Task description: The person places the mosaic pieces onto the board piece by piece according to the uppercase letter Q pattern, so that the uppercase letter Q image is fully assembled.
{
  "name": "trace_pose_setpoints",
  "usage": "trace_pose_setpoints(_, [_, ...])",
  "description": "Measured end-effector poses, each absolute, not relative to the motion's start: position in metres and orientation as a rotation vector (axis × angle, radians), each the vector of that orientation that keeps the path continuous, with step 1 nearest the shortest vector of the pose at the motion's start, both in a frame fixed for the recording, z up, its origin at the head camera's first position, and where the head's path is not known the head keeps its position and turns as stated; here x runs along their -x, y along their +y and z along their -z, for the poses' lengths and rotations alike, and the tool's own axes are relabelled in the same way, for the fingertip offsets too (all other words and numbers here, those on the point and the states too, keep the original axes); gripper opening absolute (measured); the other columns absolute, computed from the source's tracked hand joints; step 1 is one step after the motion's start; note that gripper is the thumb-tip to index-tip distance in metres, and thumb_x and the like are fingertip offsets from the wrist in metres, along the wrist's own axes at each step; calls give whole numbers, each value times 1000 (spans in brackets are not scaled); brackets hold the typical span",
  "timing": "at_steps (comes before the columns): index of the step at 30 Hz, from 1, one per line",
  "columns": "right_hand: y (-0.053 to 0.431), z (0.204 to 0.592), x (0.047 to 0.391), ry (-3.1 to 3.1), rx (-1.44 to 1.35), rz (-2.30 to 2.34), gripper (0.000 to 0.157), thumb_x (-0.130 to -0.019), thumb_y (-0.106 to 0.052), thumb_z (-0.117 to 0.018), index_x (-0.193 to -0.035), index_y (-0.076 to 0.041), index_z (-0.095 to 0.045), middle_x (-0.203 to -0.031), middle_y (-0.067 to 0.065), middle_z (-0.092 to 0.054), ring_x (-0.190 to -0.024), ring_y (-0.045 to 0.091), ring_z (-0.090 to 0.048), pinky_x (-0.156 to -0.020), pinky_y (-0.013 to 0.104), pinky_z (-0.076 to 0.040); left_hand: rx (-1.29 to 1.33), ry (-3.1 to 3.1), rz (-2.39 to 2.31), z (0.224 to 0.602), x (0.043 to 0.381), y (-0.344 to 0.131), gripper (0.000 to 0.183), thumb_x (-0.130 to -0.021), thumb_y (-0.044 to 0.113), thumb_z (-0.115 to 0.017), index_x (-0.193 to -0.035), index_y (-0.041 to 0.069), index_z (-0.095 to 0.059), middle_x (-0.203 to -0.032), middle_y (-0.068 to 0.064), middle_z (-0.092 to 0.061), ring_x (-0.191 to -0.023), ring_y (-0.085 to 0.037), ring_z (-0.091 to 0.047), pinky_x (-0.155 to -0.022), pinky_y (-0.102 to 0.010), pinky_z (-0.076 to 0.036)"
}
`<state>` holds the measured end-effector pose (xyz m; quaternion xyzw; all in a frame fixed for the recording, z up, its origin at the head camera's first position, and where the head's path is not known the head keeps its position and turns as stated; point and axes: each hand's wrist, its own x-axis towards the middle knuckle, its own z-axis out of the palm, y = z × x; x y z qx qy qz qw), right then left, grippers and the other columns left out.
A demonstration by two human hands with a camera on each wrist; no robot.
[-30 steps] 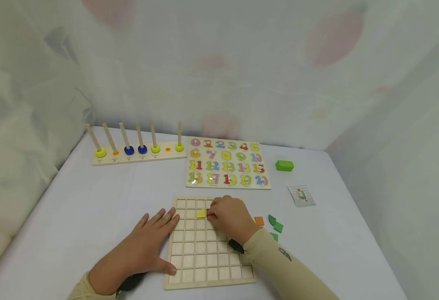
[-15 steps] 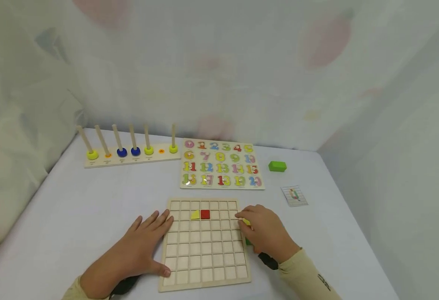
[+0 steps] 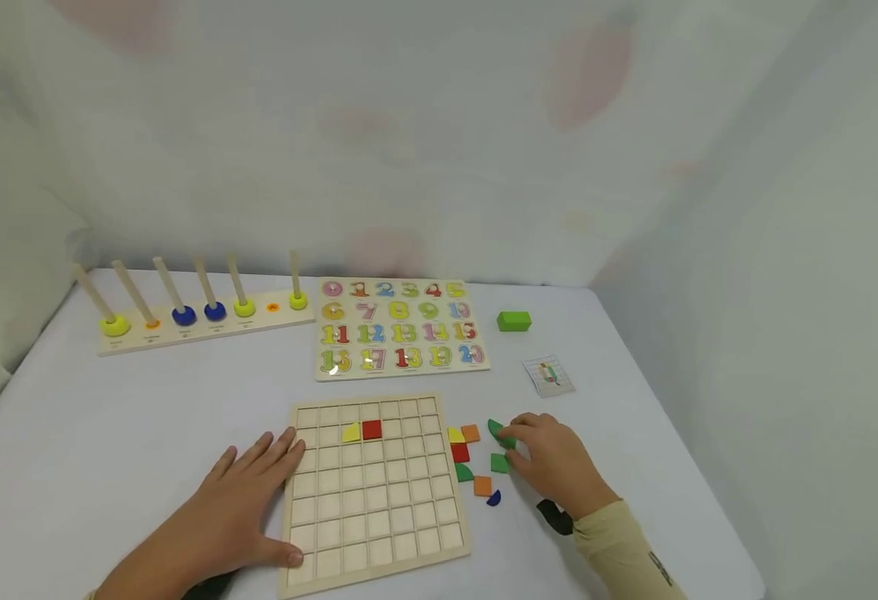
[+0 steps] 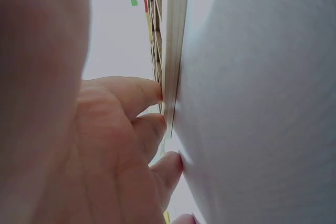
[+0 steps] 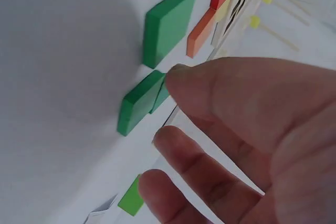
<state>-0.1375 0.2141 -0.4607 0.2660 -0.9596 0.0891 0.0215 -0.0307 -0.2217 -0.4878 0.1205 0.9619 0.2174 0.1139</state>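
Note:
My left hand point(image 3: 210, 517) lies spread along the left edge of the wooden grid board point(image 3: 379, 493), thumb and fingertips at its frame. In the left wrist view the fingers point(image 4: 139, 90) touch the board's side point(image 4: 173, 51). A yellow tile point(image 3: 351, 432) and a red square tile point(image 3: 371, 429) sit side by side in the second row. Right of the board, my right hand point(image 3: 559, 462) reaches over a green quarter-round tile point(image 3: 494, 427) and green square tiles point(image 3: 499, 463). In the right wrist view its thumb point(image 5: 181, 85) is right at a green tile point(image 5: 137, 103), other fingers loosely bent.
Loose orange point(image 3: 471, 433), red point(image 3: 460, 452), yellow and blue point(image 3: 494, 498) tiles lie along the board's right side. Behind stand a number puzzle board point(image 3: 401, 329) and a peg counting rack point(image 3: 207, 321). A green block point(image 3: 514, 322) and a pattern card point(image 3: 549, 377) are at the right.
My right hand has let go of the red square on the board and moved right to the green tiles. The left hand stays at the board's edge; the head view has shifted.

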Motion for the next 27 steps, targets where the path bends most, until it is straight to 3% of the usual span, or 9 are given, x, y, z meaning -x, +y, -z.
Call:
trace_pose_setpoints(11, [196,452,149,-2896,-940,-315,26,-91,-18,-88,-117,-17,-84,-117,0,-75,-104,20,-69,-87,38,-61,-362,2844,-622,482,30,-224,150,-53,95,-73,-165,2,-36,-172,-22,-26,-156,-53,-20,-117,-80,-12])
trace_pose_setpoints(18, [166,458,153,-2860,-1082,-245,17,-95,-18,-81,-112,-19,-85,-111,-4,-75,-93,17,-65,-74,30,-57,-365,2833,-619,484,32,-223,150,-54,94,-73,-166,4,-35,-173,-21,-25,-157,-52,-19,-117,-79,-11])
trace_pose_setpoints(27, [138,465,153,-2971,-924,-133,16,-93,-27,-83,-105,-17,-86,-103,-2,-76,-86,20,-66,-65,32,-56,-348,2800,-627,482,31,-222,149,-53,94,-75,-166,4,-37,-173,-21,-26,-157,-52,-19,-118,-78,-10])
